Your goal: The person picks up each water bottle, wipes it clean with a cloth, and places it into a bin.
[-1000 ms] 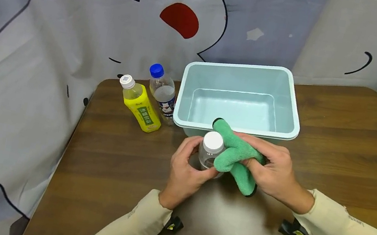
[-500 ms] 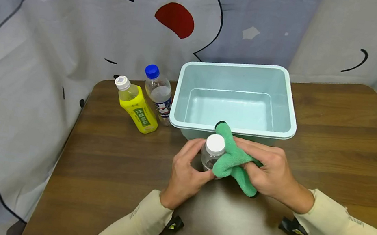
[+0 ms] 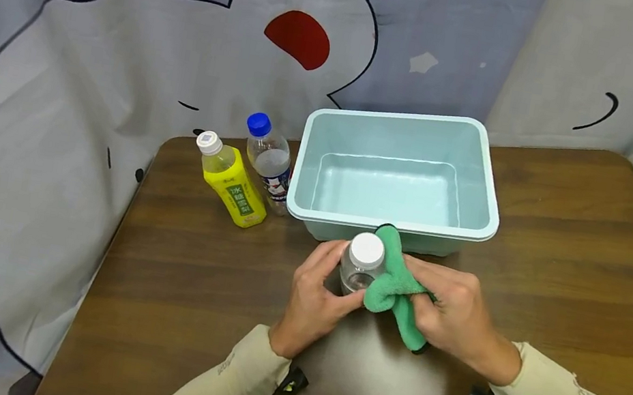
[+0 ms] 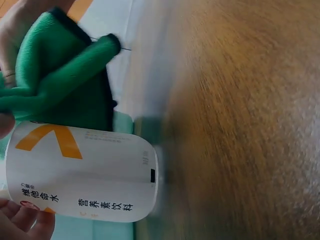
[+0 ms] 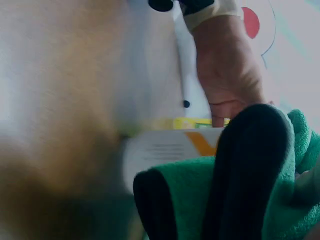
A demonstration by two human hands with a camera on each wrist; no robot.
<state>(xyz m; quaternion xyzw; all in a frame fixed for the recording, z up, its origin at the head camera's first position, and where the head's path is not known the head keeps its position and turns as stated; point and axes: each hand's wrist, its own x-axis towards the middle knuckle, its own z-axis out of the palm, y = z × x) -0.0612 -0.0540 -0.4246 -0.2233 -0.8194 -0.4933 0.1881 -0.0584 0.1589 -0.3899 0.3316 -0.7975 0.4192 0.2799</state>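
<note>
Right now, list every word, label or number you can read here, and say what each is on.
"维他命水" on the white label of the bottle held by the left hand.
"营养素饮料" on that same label.
Yellow bottle: green label with characters, too small to read.
Blue-capped bottle: label print too small to read.
Green cloth, tub: no text.

A dark brown wooden table with rounded corners [image 3: 561, 264] is filling the lower part of the head view, its grain running left to right and a soft sheen of overhead light lying on the near side. Behind it a pale grey-blue fabric backdrop printed with a large white cartoon figure in black outline [image 3: 124, 77] is hanging in loose folds; red oval patches [image 3: 298, 39] are showing on the figure. To the right, a plain off-white cloth panel with a short black curved mark [image 3: 601, 108] is draping down to the table's far edge. Both wrist views are blurring the tabletop, so its finish there is probably the same wood.
</note>
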